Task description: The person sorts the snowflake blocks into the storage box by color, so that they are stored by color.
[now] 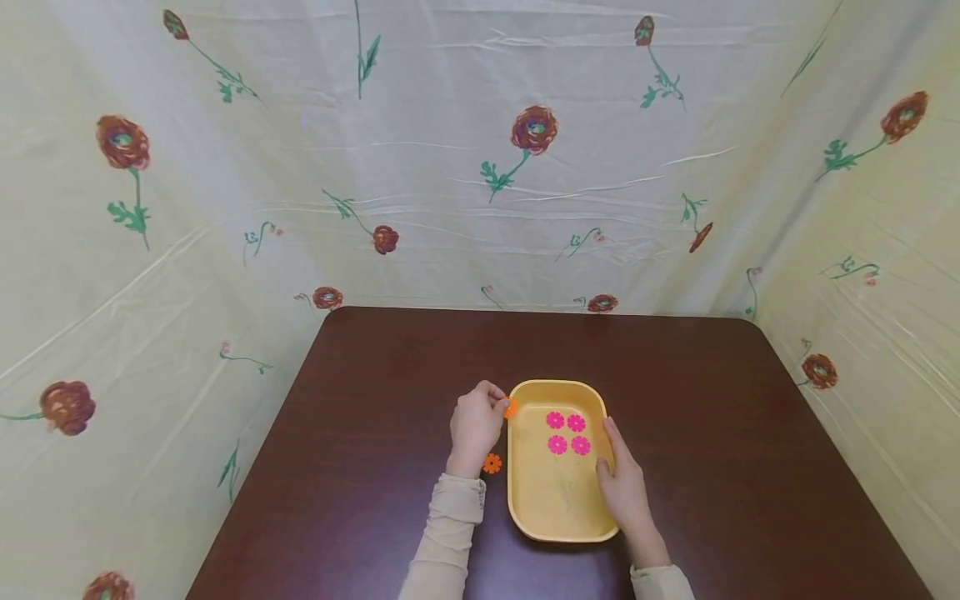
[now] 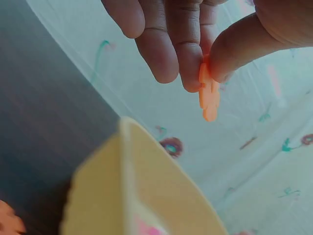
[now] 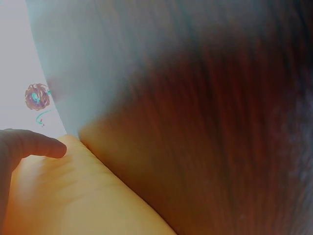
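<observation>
A yellow tray [image 1: 525,508] sits on the dark brown table [image 1: 375,400] with several pink flower pieces [image 1: 567,432] in its far half. My left hand [image 1: 477,425] pinches an orange flower piece [image 1: 511,407] at the tray's left rim; in the left wrist view thumb and fingers [image 2: 186,54] grip that orange flower piece [image 2: 209,95] above the tray wall [image 2: 142,181]. A second orange flower piece [image 1: 492,463] lies on the table beside my left wrist. My right hand [image 1: 622,479] rests with straight fingers along the tray's right rim [image 3: 73,186].
Flowered cream cloth [image 1: 480,167] hangs behind the table and on both sides. The table's far edge [image 1: 540,312] lies beyond the tray.
</observation>
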Action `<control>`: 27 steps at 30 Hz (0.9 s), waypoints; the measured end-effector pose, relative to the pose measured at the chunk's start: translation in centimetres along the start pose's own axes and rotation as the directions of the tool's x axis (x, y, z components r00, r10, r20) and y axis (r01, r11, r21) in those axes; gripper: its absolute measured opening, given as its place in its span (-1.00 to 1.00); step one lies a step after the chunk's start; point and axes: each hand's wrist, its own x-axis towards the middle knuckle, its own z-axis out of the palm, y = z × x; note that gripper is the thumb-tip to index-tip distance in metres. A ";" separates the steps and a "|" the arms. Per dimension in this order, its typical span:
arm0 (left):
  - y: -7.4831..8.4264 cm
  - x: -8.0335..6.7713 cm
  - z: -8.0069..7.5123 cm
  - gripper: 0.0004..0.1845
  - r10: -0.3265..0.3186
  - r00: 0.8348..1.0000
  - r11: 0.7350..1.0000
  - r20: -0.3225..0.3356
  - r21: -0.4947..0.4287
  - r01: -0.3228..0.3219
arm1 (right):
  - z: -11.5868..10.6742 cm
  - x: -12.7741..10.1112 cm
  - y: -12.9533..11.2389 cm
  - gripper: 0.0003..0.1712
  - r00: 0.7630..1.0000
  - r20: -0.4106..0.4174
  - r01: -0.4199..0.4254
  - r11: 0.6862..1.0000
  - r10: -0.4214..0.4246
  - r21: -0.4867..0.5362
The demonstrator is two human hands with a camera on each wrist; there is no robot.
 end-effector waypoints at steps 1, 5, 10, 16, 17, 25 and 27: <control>0.4 0.0 0.2 -0.91 0.005 1.000 1.000 0.010 -0.011 -0.005 | 0.0 0.0 0.0 -0.31 1.000 0.000 0.000 1.000 0.000 0.001; 1.7 0.1 1.2 -0.90 0.005 0.998 0.999 0.055 -0.035 -0.003 | 0.0 0.0 0.0 -0.31 1.000 -0.001 0.004 1.000 -0.004 0.004; 2.9 0.1 2.6 -0.90 0.007 0.995 0.999 0.100 -0.038 -0.003 | 0.0 0.0 0.0 -0.32 1.000 -0.011 0.014 1.000 -0.014 0.007; 3.8 0.1 3.7 -0.92 0.005 0.991 0.998 0.133 -0.065 0.004 | -0.1 0.1 0.0 -0.31 1.000 0.003 0.007 1.000 -0.007 0.005; 3.9 0.1 3.9 -0.92 0.002 0.991 0.998 0.136 -0.063 0.007 | -0.1 0.1 0.0 -0.31 1.000 0.006 0.004 1.000 -0.004 0.007; 4.7 -0.4 5.2 -0.92 -0.012 0.983 0.998 0.181 -0.065 0.025 | 0.0 0.1 0.1 -0.31 0.999 -0.031 0.030 1.000 -0.030 0.008; 5.0 -0.5 5.4 -0.92 -0.006 0.981 0.998 0.193 -0.068 0.020 | 0.1 0.1 0.2 -0.31 0.998 -0.051 0.049 0.999 -0.049 0.000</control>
